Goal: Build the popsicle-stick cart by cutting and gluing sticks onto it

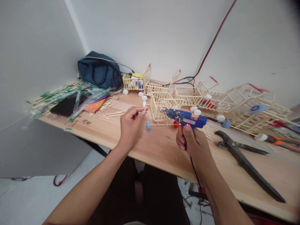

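Observation:
My right hand is wrapped round the grip of a blue hot glue gun, its nozzle pointing left and its barrel speckled with debris. Between thumb and forefinger, my left hand pinches a short wooden stick. Directly beyond the nozzle stands a small cart frame of thin sticks. Along its near bottom edge runs a stick with a blue bottle cap at the left end and a red bottle cap near the right end.
More stick carts line the wall, some holding bottle caps. Loose sticks, a phone and a dark blue bag lie left. Large black pincers and orange-handled pliers rest right. The glue gun's cord hangs over the table edge.

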Tool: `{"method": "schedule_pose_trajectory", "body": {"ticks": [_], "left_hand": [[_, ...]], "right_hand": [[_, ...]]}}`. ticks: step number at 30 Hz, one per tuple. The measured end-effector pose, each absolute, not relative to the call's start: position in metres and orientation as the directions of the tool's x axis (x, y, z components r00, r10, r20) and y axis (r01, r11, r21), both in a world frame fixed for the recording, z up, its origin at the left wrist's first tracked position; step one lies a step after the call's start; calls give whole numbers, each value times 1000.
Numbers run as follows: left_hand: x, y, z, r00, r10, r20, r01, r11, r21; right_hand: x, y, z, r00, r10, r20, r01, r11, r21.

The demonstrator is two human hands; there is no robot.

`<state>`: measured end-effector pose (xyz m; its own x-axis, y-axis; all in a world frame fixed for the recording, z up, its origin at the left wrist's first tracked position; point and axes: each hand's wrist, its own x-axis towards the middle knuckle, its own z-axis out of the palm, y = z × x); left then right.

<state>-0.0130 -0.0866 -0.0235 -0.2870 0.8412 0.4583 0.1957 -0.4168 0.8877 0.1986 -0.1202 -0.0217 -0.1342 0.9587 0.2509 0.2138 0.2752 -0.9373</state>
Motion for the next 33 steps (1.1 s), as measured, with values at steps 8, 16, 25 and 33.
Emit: {"method": "schedule_pose_trajectory", "body": {"ticks": [8,16,25,33], "left_hand": [[-14,-86,-25,-293,840,457,192,-416,889],[-14,-86,-24,-288,838,464,191,-425,885],[-14,-87,-24,-295,836,463,193,-422,886],[-14,-88,-23,-298,839,455,194,-414,889]], "right_hand": [[197,-121,-20,-118,960,253,218,274,-937],[195,-123,-17,-88,969,230,159,241,-957],[191,-132,-10,-8,979,204,56,204,-977],[192,-126,-15,-57,976,209,66,213,-975]]}}
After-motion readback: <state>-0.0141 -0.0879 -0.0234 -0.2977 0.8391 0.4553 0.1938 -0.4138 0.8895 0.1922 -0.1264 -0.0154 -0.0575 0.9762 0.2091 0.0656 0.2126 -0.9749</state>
